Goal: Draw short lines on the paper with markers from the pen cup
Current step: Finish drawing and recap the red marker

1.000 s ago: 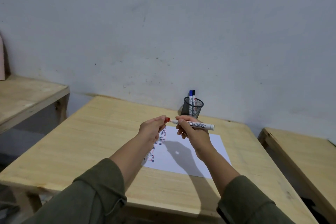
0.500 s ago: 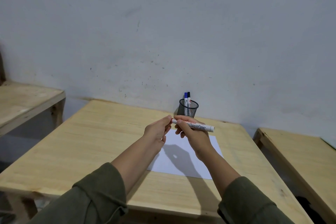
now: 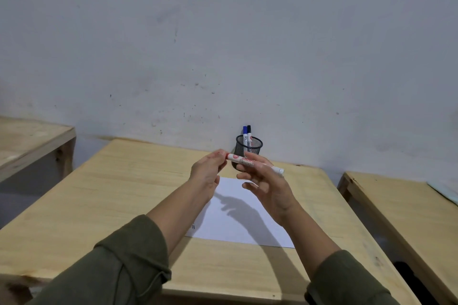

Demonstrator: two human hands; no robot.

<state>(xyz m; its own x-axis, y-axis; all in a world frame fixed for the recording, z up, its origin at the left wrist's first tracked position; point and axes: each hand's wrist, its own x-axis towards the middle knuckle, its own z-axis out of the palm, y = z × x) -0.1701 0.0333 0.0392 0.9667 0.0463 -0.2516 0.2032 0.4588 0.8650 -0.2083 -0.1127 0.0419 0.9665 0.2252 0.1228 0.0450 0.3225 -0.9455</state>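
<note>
I hold a white marker with red print (image 3: 244, 161) level above the paper (image 3: 238, 220), in front of the black mesh pen cup (image 3: 248, 148). My left hand (image 3: 207, 173) pinches its left, red end, where the cap sits. My right hand (image 3: 266, 186) supports the barrel with thumb and forefinger, its other fingers spread. A blue marker (image 3: 244, 135) and a black marker (image 3: 249, 134) stand in the cup. My left forearm hides most of the short drawn lines on the paper's left edge.
The paper lies on a light wooden table (image 3: 104, 200) set against a grey wall. A second wooden table (image 3: 27, 141) stands to the left and a third (image 3: 401, 205) to the right, with gaps between them.
The red tip seen a second ago is now covered by my left fingers at the marker's end. Both hands have risen slightly toward the cup. My right fingers have loosened and spread.
</note>
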